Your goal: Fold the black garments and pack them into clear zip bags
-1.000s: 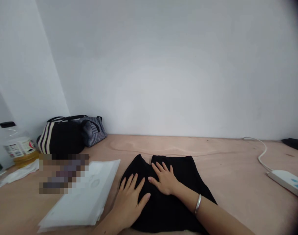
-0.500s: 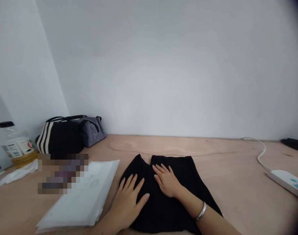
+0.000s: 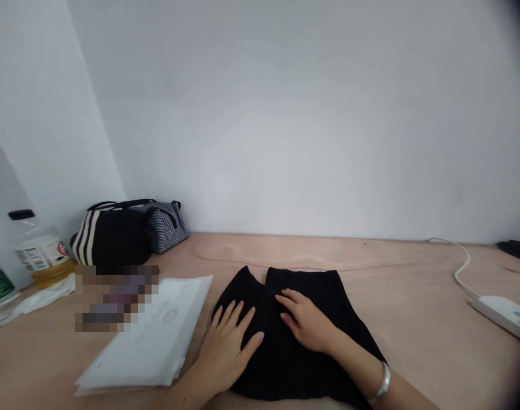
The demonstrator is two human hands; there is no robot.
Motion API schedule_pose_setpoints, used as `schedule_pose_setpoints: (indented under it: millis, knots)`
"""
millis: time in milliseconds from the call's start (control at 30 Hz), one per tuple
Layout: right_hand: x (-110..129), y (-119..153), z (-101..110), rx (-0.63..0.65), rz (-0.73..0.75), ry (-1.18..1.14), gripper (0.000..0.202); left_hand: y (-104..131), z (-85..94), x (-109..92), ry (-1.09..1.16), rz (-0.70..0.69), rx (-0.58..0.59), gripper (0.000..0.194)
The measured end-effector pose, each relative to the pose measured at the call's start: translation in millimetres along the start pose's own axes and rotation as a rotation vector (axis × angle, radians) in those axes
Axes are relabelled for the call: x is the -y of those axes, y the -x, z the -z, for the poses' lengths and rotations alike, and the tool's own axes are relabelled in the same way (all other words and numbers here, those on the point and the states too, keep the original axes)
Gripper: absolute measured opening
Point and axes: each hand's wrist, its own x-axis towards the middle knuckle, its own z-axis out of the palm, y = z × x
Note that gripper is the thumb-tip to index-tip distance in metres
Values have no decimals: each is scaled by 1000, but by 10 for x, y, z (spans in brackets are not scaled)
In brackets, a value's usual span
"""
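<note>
A pair of black shorts lies spread on the table in front of me, with the two leg openings pointing toward the wall. My left hand rests flat on the left leg near its outer edge, fingers spread. On the right leg lies my right hand, palm down, its fingers stretched toward the gap between the legs and slightly bent. Neither hand grips the cloth. A silver bangle circles my right wrist.
White plastic sleeves lie left of the shorts, beside a blurred-out patch. Farther left stand a bottle of yellow liquid, a black bag and a striped bag. A white power strip with its cord sits on the right.
My right hand has slid a little to the right over the shorts, and its fingers are closer together. My left hand stays flat in place. The view has shifted slightly left.
</note>
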Motion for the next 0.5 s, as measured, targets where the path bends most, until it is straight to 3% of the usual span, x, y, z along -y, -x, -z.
schedule_pose_setpoints:
  millis: [133,233,300,400,500]
  knots:
    - [90,467,272,-71,21,-67,30,85,215,-9,47,-123,-83,46]
    - [124,822,481,31,18,-79,29,226,364,-27,71,-284,-59,45]
    - [79,1001,531,93,31,-24,34,329,360,-32,69,-365,15,49]
    - [-107,1162,363,80,29,126,42,439,201,-37,-31,-324,142,58]
    - [-329,1207,-5,42,14,274,47,460,7,-78,-165,-229,191,62]
